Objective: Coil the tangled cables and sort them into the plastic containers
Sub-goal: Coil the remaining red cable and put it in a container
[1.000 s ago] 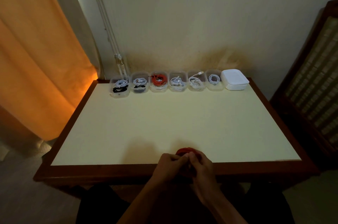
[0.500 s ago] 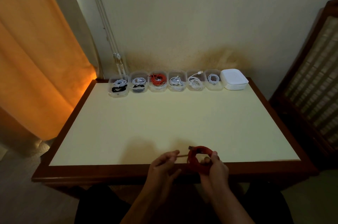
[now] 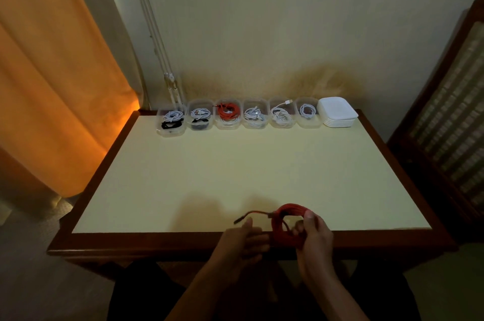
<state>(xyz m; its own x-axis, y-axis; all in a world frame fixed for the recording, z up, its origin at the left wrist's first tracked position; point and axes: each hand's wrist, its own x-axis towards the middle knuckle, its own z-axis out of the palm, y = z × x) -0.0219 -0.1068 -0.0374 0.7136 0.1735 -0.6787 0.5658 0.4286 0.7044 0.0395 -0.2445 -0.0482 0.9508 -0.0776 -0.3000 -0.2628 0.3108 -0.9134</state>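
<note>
Two hands work at the near edge of the cream-topped wooden bench [image 3: 235, 168], and the change from a second ago is plain: then both hands were bunched together over the red cable, hiding most of it; now they have drawn apart and the coil stands open to view.

The left hand [image 3: 242, 239] sits just left of the coil, its grip loose, fingers relaxed and part-curled. Whether the fingertips touch the loose tail I cannot tell; it pinches nothing firmly that I can see. The dark-tipped loose end of the cable [image 3: 245, 216] has swung out to the left and arches above that hand.

The coiled red braided cable [image 3: 286, 226] is held upright as a ring, over the bench edge. The right hand [image 3: 313, 235] has its grip closed on the ring's right side, fingers through and around the turns.

My reading: winding is nearly done, and only the tail is left to tuck or wrap before the coil goes away.

Well beyond the grip, against the wall, stand six clear plastic containers [image 3: 227, 113] already holding coiled cables, one with a red coil in it, and to their right a stack of white plastic lids [image 3: 337, 116].

No brand, label or writing can be read anywhere.
</note>
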